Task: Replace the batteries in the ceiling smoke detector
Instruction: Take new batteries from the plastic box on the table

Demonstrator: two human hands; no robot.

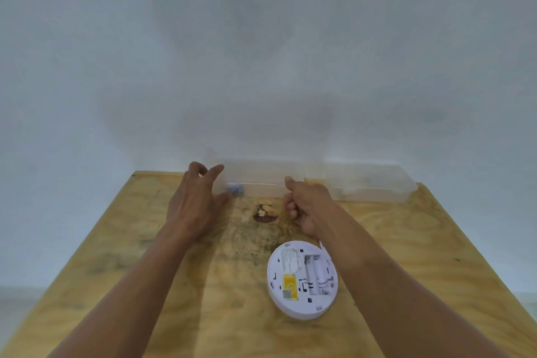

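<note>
A round white smoke detector lies back side up on the plywood table, its battery bay uncovered and a yellow label beside the bay. My left hand hovers open, fingers spread, at the left end of a clear plastic box by the wall. Small bluish items, perhaps batteries, lie in that box's left corner. My right hand is curled into a loose fist with the thumb out, in front of the box's right end. Whether it holds something small is hidden by the fingers.
A second clear plastic box stands to the right along the pale wall. A dark brown stain with a chipped patch marks the wood between my hands. The table's edges fall away left and right.
</note>
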